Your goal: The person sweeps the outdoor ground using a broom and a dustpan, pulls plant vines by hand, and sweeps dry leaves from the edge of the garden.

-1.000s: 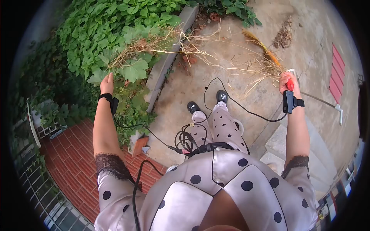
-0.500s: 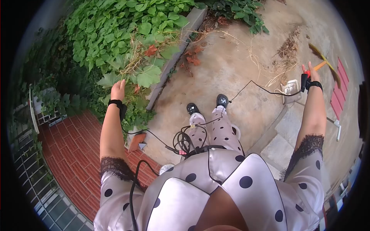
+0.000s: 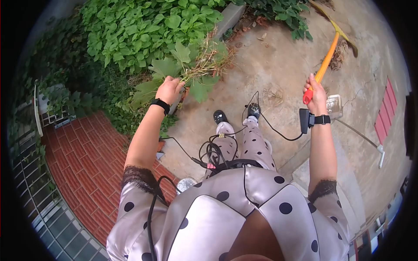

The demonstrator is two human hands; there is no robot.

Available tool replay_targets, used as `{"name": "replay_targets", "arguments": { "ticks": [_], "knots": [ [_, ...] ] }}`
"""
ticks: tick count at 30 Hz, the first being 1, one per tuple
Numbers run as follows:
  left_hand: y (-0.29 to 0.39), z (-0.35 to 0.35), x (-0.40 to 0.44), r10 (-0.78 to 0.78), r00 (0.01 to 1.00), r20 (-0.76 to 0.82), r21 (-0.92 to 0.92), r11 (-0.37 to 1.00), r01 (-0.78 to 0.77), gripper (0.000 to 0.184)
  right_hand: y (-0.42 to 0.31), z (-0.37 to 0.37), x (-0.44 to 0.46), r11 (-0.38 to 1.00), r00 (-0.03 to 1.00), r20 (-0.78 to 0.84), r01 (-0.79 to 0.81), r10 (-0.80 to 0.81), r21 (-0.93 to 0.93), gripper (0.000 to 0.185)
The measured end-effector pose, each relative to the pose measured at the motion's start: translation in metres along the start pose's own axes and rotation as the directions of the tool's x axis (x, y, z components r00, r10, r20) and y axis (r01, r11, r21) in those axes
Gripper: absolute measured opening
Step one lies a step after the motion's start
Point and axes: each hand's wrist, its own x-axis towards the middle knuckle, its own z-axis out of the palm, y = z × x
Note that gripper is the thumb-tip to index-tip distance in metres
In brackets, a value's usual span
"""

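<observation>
My left hand (image 3: pixel 170 91) is closed around the stems of a bunch of green lobed leaves and dry stalks (image 3: pixel 201 71), in front of the leafy plants. On the right, my right hand (image 3: pixel 316 94) grips the red end of an orange-handled tool (image 3: pixel 327 61). The tool's long, narrow, curved yellowish head (image 3: pixel 341 31) points away from me, above the concrete. Both wrists wear black straps, and a dark box sits by the right one.
Dense green plants (image 3: pixel 130 35) grow behind a low concrete curb (image 3: pixel 230 18). Concrete ground (image 3: pixel 244 65) bears dry plant debris (image 3: pixel 272 98). Red brick paving (image 3: pixel 87 161) lies at left, a pink slatted panel (image 3: pixel 385 112) at right. A black cable (image 3: pixel 278 130) crosses near my legs.
My left hand has moved right and towards me with the bunch, now apart from the strands that stretched across to the right. My right hand swung outward, then back inward, with the tool.
</observation>
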Motion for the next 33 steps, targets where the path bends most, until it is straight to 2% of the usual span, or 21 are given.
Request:
{"name": "replay_targets", "arguments": {
  "ticks": [2, 4, 5, 6, 8, 9, 10, 12, 13, 14, 16, 17, 18, 20, 24, 27, 28, 29, 30, 32, 33],
  "knots": [
    [0.01, 0.011, -0.002, 0.098, 0.995, -0.005, 0.018, 0.995, -0.098, 0.03, 0.055, 0.054, -0.001, 0.999, 0.994, 0.1, -0.038, 0.034, 0.031, 0.022],
    [0.022, 0.018, -0.005, 0.093, 0.996, 0.008, 0.032, 0.995, -0.093, 0.028, 0.099, 0.119, -0.01, 0.99, 0.996, 0.062, -0.076, 0.069, 0.117, 0.027],
    [0.025, 0.02, -0.006, 0.116, 0.991, 0.065, 0.027, 0.993, -0.118, 0.027, 0.129, 0.136, -0.003, 0.995, 0.991, 0.106, -0.087, 0.082, 0.048, 0.03],
    [0.025, 0.024, -0.007, 0.136, 0.983, 0.124, 0.018, 0.99, -0.139, 0.025, 0.143, 0.162, -0.007, 0.99, 0.988, 0.067, -0.14, 0.139, 0.009, 0.032],
    [0.026, 0.036, -0.012, 0.158, 0.98, 0.118, 0.04, 0.986, -0.164, 0.022, 0.174, 0.197, -0.008, 0.981, 0.966, 0.176, -0.194, 0.188, 0.013, 0.032],
    [0.029, 0.04, -0.014, 0.175, 0.979, 0.108, 0.074, 0.98, -0.184, 0.022, 0.186, 0.21, -0.007, 0.965, 0.955, 0.144, -0.256, 0.261, -0.048, 0.029],
    [0.029, 0.043, -0.018, 0.191, 0.977, 0.098, 0.108, 0.974, -0.202, 0.021, 0.192, 0.219, -0.01, 0.93, 0.908, 0.204, -0.363, 0.365, -0.049, 0.024],
    [0.023, 0.042, -0.026, 0.216, 0.973, 0.079, 0.112, 0.968, -0.224, 0.021, 0.208, 0.233, -0.014, 0.862, 0.854, 0.168, -0.451, 0.493, -0.233, 0.022],
    [0.019, 0.041, -0.03, 0.25, 0.966, 0.057, 0.119, 0.959, -0.256, 0.021, 0.22, 0.234, -0.013, 0.8, 0.818, 0.059, -0.541, 0.572, -0.259, 0.02],
    [0.013, 0.039, -0.035, 0.286, 0.958, 0.036, 0.128, 0.949, -0.288, 0.021, 0.235, 0.23, -0.008, 0.777, 0.795, 0.065, -0.567, 0.603, -0.274, 0.017],
    [-0.004, 0.036, -0.044, 0.293, 0.955, 0.045, 0.118, 0.948, -0.296, 0.02, 0.224, 0.222, -0.012, 0.764, 0.793, 0.098, -0.536, 0.602, -0.359, 0.016],
    [-0.013, 0.035, -0.051, 0.296, 0.952, 0.072, 0.08, 0.95, -0.301, 0.02, 0.225, 0.213, -0.004, 0.758, 0.756, 0.171, -0.559, 0.632, -0.335, 0.016],
    [-0.02, 0.036, -0.058, 0.302, 0.948, 0.1, 0.04, 0.951, -0.307, 0.019, 0.211, 0.211, -0.008, 0.768, 0.794, 0.11, -0.53, 0.598, -0.36, 0.015],
    [-0.03, 0.036, -0.066, 0.29, 0.951, 0.111, 0.025, 0.955, -0.294, 0.02, 0.195, 0.197, 0.007, 0.764, 0.751, 0.199, -0.551, 0.629, -0.336, 0.014],
    [-0.046, 0.035, -0.072, 0.271, 0.951, 0.15, 0.022, 0.961, -0.277, 0.02, 0.155, 0.17, 0.033, 0.798, 0.792, 0.155, -0.543, 0.59, -0.263, 0.011],
    [-0.075, 0.03, -0.093, 0.212, 0.964, 0.16, 0.01, 0.976, -0.216, 0.019, 0.111, 0.124, 0.066, 0.811, 0.741, 0.329, -0.532, 0.585, -0.242, 0.012],
    [-0.085, 0.026, -0.101, 0.177, 0.972, 0.156, -0.003, 0.984, -0.179, 0.019, 0.096, 0.115, 0.069, 0.842, 0.814, 0.224, -0.495, 0.536, -0.216, 0.011],
    [-0.096, 0.023, -0.109, 0.178, 0.973, 0.148, 0.02, 0.983, -0.183, 0.018, 0.085, 0.101, 0.077, 0.853, 0.822, 0.251, -0.452, 0.512, -0.262, 0.01],
    [-0.107, 0.022, -0.117, 0.168, 0.976, 0.139, 0.014, 0.985, -0.171, 0.017, 0.067, 0.095, 0.075, 0.853, 0.877, 0.118, -0.411, 0.467, -0.321, 0.01],
    [-0.121, 0.016, -0.129, 0.129, 0.982, 0.138, 0.015, 0.991, -0.133, 0.019, 0.05, 0.059, 0.094, 0.875, 0.857, 0.202, -0.431, 0.473, -0.22, 0.006],
    [-0.128, 0.013, -0.135, 0.081, 0.986, 0.149, 0.041, 0.995, -0.088, 0.021, 0.045, 0.039, 0.109, 0.908, 0.913, 0.116, -0.361, 0.39, -0.214, 0.005]
  ]
}}
